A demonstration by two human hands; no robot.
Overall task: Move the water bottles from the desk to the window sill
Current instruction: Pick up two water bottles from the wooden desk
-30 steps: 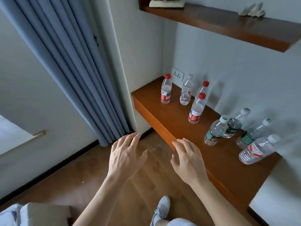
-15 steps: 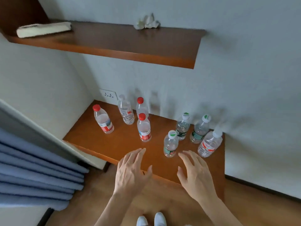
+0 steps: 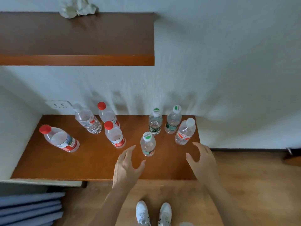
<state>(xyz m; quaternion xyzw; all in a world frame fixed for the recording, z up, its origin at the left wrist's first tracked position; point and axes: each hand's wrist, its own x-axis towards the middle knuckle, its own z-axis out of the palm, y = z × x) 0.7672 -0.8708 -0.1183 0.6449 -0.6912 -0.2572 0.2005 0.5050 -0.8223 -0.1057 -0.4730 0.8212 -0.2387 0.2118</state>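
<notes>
- Directly in front of the person is a wooden desk [image 3: 97, 162] set against a pale wall, with eight water bottles standing on it.
- At the left end stands the far-left bottle [image 3: 62, 141], which has a red cap and a red label and is apart from the others.
- Right of it, near the wall, is a clear-capped bottle [image 3: 87, 122]. The rear red-capped bottle [image 3: 107, 114] and the front red-capped bottle [image 3: 114, 136] stand just beside it.
- At the right end, the middle green-capped bottle [image 3: 155, 122] and the right green-capped bottle [image 3: 173, 121] stand side by side near the wall. A white-capped bottle [image 3: 185, 132] stands by the desk's right edge.
- The nearest green-capped bottle [image 3: 147, 145] stands alone in front of that pair.
- The left hand [image 3: 127, 167] hovers above the desk's front, fingers spread and holding nothing. Its fingertips are near the nearest green-capped bottle without touching it.
- The right hand [image 3: 203, 162] is also spread and empty at the desk's right front corner, just short of the white-capped bottle.
- A wooden shelf [image 3: 76, 46] hangs above with a crumpled pale object [image 3: 78, 7] on it.
- A wall socket [image 3: 58, 104] sits behind the bottles, blue curtain folds [image 3: 31, 207] lie lower left, and white shoes [image 3: 153, 212] stand on the wood floor.
</notes>
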